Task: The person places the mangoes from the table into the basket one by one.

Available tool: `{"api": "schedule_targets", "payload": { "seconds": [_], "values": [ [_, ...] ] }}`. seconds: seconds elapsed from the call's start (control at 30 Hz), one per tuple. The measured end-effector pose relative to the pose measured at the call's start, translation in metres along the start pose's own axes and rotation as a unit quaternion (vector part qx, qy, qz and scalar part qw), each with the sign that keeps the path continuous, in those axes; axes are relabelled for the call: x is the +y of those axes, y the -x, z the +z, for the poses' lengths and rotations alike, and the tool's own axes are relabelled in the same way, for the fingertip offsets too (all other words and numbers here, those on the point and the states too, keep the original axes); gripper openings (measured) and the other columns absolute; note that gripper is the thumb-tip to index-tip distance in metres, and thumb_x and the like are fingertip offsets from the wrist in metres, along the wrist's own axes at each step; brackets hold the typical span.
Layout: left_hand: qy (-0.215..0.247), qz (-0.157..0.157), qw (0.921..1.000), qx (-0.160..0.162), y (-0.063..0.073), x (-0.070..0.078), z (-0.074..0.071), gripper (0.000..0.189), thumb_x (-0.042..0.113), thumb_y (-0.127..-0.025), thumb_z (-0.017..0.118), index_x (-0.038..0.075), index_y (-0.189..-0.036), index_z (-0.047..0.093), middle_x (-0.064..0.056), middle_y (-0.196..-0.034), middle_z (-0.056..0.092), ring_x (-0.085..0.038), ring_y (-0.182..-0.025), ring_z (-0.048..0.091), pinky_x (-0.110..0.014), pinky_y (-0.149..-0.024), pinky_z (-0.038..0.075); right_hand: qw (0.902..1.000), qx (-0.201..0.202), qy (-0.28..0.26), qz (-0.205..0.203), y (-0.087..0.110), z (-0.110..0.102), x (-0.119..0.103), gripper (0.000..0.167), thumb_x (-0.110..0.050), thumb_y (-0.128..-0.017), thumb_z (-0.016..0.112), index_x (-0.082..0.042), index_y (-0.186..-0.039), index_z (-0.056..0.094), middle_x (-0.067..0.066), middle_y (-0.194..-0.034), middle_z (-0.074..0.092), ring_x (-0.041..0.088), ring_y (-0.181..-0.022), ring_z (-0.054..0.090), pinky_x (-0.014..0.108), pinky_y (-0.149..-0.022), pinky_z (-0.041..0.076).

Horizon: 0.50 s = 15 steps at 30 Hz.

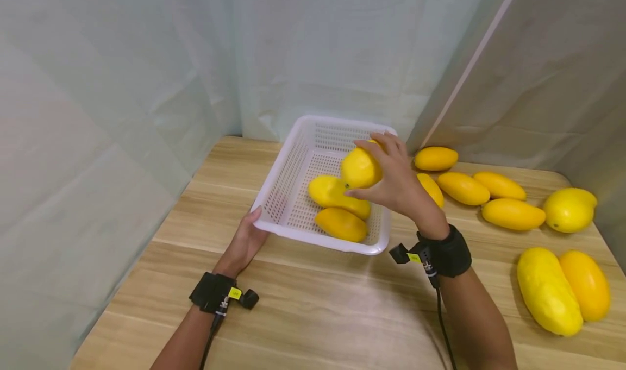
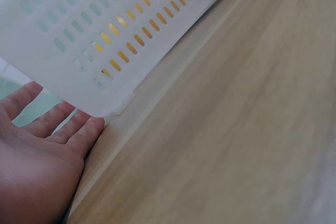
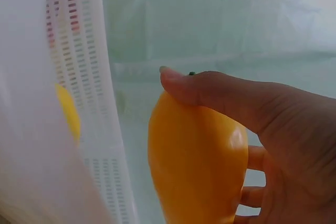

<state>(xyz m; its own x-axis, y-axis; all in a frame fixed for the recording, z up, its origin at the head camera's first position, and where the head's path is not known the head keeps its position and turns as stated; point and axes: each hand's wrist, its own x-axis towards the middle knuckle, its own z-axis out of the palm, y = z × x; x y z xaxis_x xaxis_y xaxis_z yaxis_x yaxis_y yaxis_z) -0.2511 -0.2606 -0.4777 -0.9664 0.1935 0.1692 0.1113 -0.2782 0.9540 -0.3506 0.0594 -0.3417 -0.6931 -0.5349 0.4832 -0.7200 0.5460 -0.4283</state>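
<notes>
My right hand (image 1: 391,177) holds a yellow mango (image 1: 361,168) over the white plastic basket (image 1: 313,238); thumb and fingers curve round it. In the right wrist view the mango (image 3: 197,156) shows a small green stem beside the thumb, outside the basket wall (image 3: 113,129). My left hand (image 1: 246,242) grips the basket's near left corner, its thumb at the rim. The left wrist view shows the left hand's fingers (image 2: 84,129) against the lower corner of the slotted basket (image 2: 68,77). A lighter yellow fruit (image 1: 330,190) and an orange-yellow mango (image 1: 340,224) lie inside the basket.
Several mangoes (image 1: 463,188) lie on the wooden table (image 1: 313,310) right of the basket, with a rounder yellow fruit (image 1: 569,210) beyond. Nearer right, a bumpy long yellow fruit (image 1: 549,291) touches an orange-yellow mango (image 1: 585,284). Pale curtains (image 1: 323,49) stand behind the table.
</notes>
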Motion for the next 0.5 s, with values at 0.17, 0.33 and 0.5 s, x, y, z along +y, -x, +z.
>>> {"api": "schedule_targets", "payload": {
  "seconds": [0.17, 0.33, 0.5],
  "values": [
    [0.003, 0.001, 1.0, 0.001, 0.0, 0.001, 0.0, 0.052, 0.044, -0.095, 0.031, 0.031, -0.144, 0.019, -0.002, -0.146, 0.017, -0.025, -0.13, 0.019, -0.044, -0.101, 0.011, 0.9994, -0.018, -0.002, -0.03, 0.0, 0.008, -0.005, 0.09, -0.055, -0.058, 0.078, -0.022, -0.134, 0.043, 0.01, -0.138, 0.028, 0.026, -0.127, 0.013, 0.054, -0.093, 0.024],
    [0.001, -0.001, 1.0, 0.006, 0.001, 0.0, 0.0, 0.053, 0.046, -0.094, 0.033, 0.032, -0.144, 0.021, -0.003, -0.146, 0.018, -0.025, -0.129, 0.021, -0.043, -0.101, 0.012, 0.9973, -0.051, -0.017, -0.05, 0.0, 0.015, -0.014, 0.09, -0.056, -0.06, 0.075, -0.027, -0.137, 0.039, 0.005, -0.142, 0.024, 0.023, -0.13, 0.007, 0.055, -0.093, 0.025],
    [0.003, 0.004, 1.0, 0.0, 0.0, 0.001, 0.001, 0.054, 0.045, -0.094, 0.033, 0.03, -0.144, 0.02, -0.005, -0.146, 0.018, -0.027, -0.129, 0.02, -0.044, -0.101, 0.011, 0.9942, -0.071, -0.035, -0.073, 0.001, 0.022, -0.021, 0.092, -0.057, -0.059, 0.075, -0.027, -0.138, 0.038, 0.004, -0.142, 0.024, 0.024, -0.131, 0.005, 0.056, -0.093, 0.025]
  ]
}}
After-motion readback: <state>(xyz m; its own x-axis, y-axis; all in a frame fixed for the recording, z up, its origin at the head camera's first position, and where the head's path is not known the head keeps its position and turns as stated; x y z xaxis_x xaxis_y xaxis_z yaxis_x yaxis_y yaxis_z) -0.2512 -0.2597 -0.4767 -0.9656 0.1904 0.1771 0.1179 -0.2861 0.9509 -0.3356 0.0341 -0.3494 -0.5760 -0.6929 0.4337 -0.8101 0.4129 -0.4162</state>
